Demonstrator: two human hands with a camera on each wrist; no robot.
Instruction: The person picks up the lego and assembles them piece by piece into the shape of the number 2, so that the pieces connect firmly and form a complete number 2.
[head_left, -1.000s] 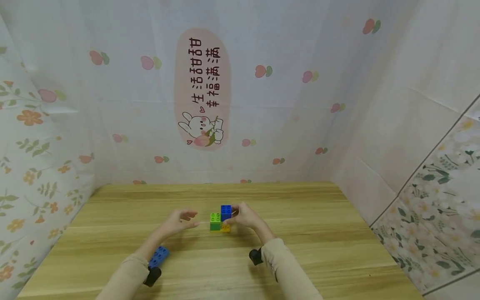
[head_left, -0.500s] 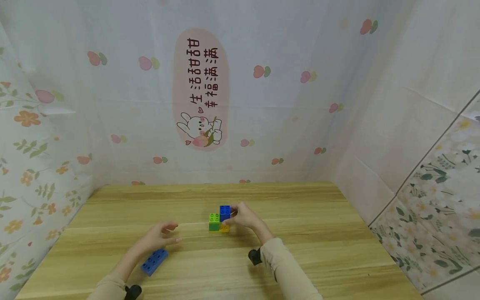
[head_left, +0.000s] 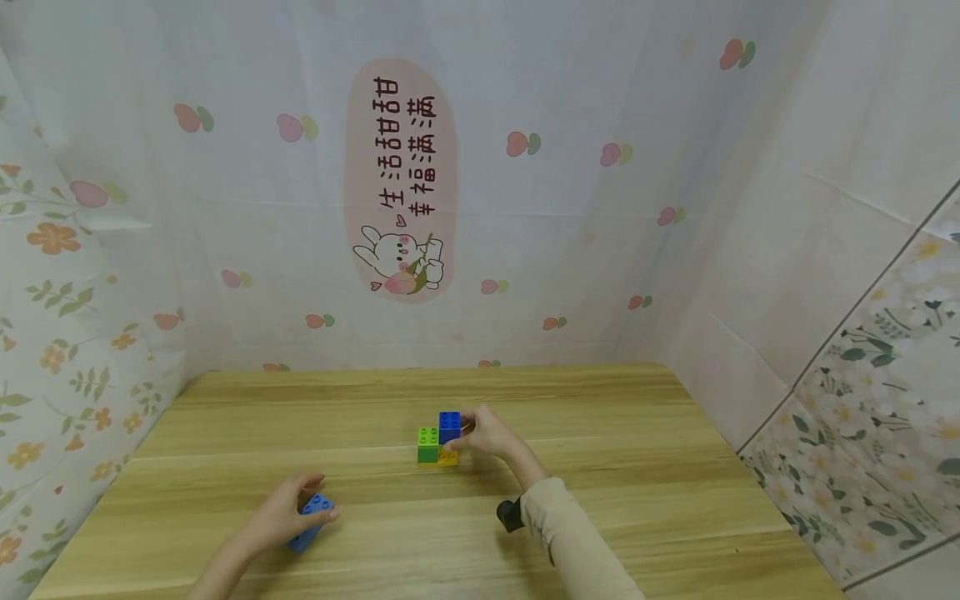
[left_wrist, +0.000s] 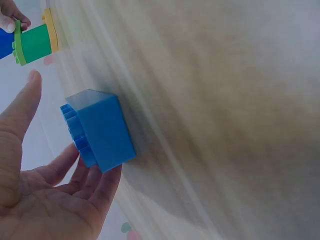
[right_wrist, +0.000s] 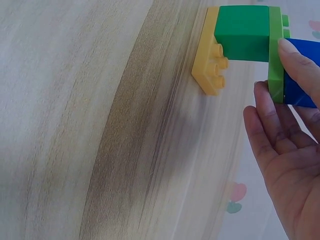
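On the table's left lies a blue toy building brick (head_left: 301,538), long and studded. My left hand (head_left: 279,518) straddles it; in the left wrist view the fingers touch the brick's far side (left_wrist: 107,131) while the thumb stands apart from it. Mid-table, a small build has a yellow studded plate (right_wrist: 204,60) at the bottom, a green block (right_wrist: 243,34) on that, and a light green plate (right_wrist: 274,60) on top. A darker blue brick (head_left: 450,425) sits on the overhanging part of the light green plate. My right hand (head_left: 491,435) pinches that darker blue brick from the right.
The wooden table (head_left: 600,500) runs back to a hanging printed cloth (head_left: 570,217). Similar cloth closes off the left and right sides. A black wrist piece (head_left: 510,515) sits at the right sleeve's cuff.
My left hand has moved away from the build, left and towards me, and come down around the long blue brick. The right hand stays on the darker blue brick.
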